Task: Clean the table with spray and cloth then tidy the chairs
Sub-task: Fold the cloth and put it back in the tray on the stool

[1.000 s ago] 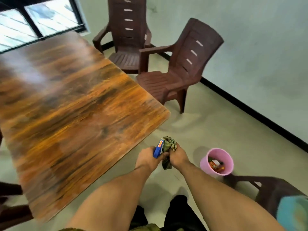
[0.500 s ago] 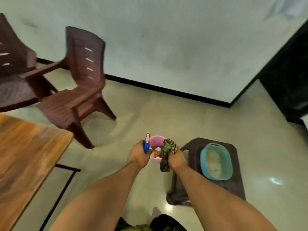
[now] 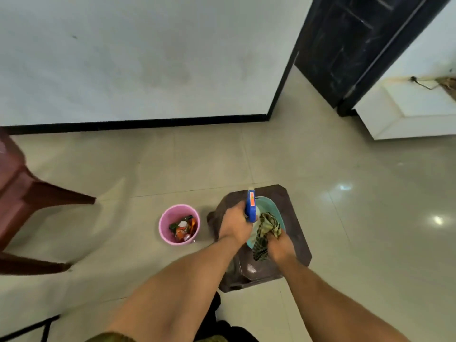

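The left hand (image 3: 233,225) curls its fingers round the blue spray bottle (image 3: 251,209) (body hidden). The right hand (image 3: 281,245) clutches the striped cloth (image 3: 265,233). Both are over a half-hidden teal basin (image 3: 270,206) on the stool (image 3: 291,208). The pink bucket (image 3: 164,225) beside it holds wrappers (image 3: 183,228).

Bright even light, floor (image 3: 370,181) glare spots, blurred warped edges.

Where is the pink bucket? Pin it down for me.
Head view, lower centre: the pink bucket stands on the floor just left of the dark stool and the left hand, with the brown chair farther off to its left.
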### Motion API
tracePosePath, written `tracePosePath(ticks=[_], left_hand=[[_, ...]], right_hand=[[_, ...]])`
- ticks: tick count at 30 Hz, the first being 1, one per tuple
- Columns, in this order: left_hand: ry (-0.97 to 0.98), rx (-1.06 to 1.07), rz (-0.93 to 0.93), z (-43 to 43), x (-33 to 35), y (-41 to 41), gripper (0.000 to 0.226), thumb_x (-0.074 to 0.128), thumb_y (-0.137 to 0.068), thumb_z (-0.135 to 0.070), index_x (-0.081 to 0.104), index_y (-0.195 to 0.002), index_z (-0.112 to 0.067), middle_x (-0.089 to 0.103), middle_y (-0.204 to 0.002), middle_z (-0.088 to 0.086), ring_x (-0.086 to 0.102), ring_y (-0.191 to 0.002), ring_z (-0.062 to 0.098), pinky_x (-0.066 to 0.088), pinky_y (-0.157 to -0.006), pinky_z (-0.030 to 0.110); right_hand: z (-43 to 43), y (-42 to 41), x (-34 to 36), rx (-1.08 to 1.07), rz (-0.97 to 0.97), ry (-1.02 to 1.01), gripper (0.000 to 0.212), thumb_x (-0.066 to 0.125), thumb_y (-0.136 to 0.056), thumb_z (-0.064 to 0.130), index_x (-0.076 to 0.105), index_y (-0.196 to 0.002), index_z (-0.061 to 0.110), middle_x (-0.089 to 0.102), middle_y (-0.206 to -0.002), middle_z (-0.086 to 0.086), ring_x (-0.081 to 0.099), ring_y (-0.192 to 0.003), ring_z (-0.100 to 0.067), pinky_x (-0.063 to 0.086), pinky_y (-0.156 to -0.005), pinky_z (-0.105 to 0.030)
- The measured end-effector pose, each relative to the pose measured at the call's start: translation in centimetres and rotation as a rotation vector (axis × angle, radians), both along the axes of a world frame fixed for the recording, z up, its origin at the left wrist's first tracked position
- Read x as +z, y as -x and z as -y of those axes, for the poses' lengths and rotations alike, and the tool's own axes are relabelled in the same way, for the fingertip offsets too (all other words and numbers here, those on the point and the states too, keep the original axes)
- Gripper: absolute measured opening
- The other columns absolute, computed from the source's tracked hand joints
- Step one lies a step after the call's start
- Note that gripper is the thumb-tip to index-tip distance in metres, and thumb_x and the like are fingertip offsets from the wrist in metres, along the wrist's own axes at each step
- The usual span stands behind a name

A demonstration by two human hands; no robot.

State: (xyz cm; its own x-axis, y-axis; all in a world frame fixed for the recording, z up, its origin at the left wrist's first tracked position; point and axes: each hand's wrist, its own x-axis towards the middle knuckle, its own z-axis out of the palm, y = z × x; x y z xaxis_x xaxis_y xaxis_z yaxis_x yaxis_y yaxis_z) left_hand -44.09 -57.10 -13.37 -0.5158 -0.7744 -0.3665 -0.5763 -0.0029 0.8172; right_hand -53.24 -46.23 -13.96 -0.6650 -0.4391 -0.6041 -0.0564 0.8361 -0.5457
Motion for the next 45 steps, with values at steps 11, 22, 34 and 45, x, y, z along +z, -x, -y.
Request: tracePosePath(ticks=[11, 22, 34, 45], left_hand=[[-0.046, -0.095, 0.166, 1.0, -6.7, 9.7, 0.029, 0.061, -0.089, -0.004, 0.068, -0.114, -0.018, 0.073, -0.099, 0.006, 0.064, -0.084, 0.019, 0.054, -0.082, 0.033], [-0.135, 0.13, 0.259, 0.0, -14.1, 12.9, 0.042, 0.052, -0.092, -0.003, 0.065, -0.121, -0.031, 0.071, -0.105, -0.005, 0.065, -0.094, 0.016, 0.049, -0.086, 0.027], [-0.138, 0.526, 0.233, -2.7, -10.7, 10.0, 0.033, 0.065, -0.093, -0.013, 0.061, -0.126, -0.01, 0.067, -0.114, 0.004, 0.062, -0.105, 0.023, 0.05, -0.092, 0.032], [-0.425, 0.306, -0.092, -7.9, -5.6, 6.9, 0.095, 0.074, -0.056, -0.084, 0.065, -0.123, -0.016, 0.076, -0.108, 0.001, 0.073, -0.101, 0.019, 0.06, -0.092, 0.044]], right_hand=[[-1.0, 7.9, -3.9, -0.047, 0.093, -0.019, 0.036, 0.046, -0.105, 0.028, 0.055, -0.137, 0.016, 0.063, -0.13, -0.009, 0.058, -0.106, -0.022, 0.04, -0.09, -0.025], [0.0, 13.5, -8.7, 0.145, 0.194, 0.06, 0.036, 0.048, -0.105, 0.026, 0.055, -0.139, 0.018, 0.064, -0.127, -0.005, 0.059, -0.118, -0.023, 0.046, -0.104, -0.035], [-2.2, 13.7, -8.0, -0.256, 0.6, 0.151, 0.022, 0.058, -0.1, 0.021, 0.064, -0.12, 0.017, 0.071, -0.113, -0.009, 0.067, -0.105, -0.026, 0.058, -0.086, -0.044], [-0.7, 14.6, -2.3, -0.069, 0.786, 0.111, 0.03, 0.048, -0.099, 0.005, 0.063, -0.125, 0.007, 0.073, -0.114, -0.015, 0.068, -0.107, -0.029, 0.06, -0.071, -0.039]])
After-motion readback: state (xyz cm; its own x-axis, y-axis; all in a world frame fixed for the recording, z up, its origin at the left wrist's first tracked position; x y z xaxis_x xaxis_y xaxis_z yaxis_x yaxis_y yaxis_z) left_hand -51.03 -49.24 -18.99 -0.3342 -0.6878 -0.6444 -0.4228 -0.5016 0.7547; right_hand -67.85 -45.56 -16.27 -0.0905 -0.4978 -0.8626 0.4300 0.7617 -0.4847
